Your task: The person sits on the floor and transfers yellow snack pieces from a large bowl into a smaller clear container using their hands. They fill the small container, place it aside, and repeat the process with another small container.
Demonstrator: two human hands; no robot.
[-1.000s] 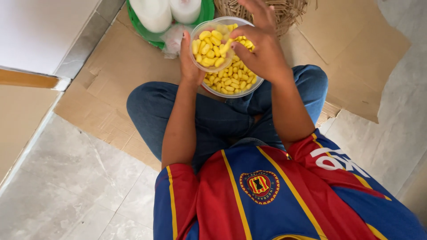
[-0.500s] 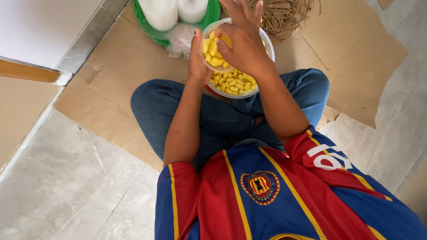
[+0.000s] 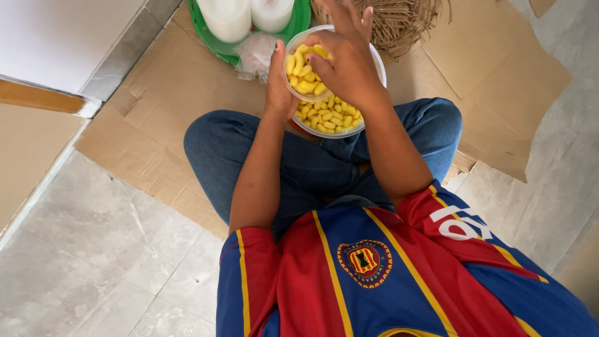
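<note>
Yellow snack pieces fill a clear round tub held above the person's crossed legs — left hand gripping its near-left wall, right hand spread over the top, fingers loosely open. Beyond the tub sit a green tray with white rolls and a woven basket.

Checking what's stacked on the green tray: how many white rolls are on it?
2. The left white roll and the right white roll stand side by side on the green tray; the frame's top edge may hide others.
</note>
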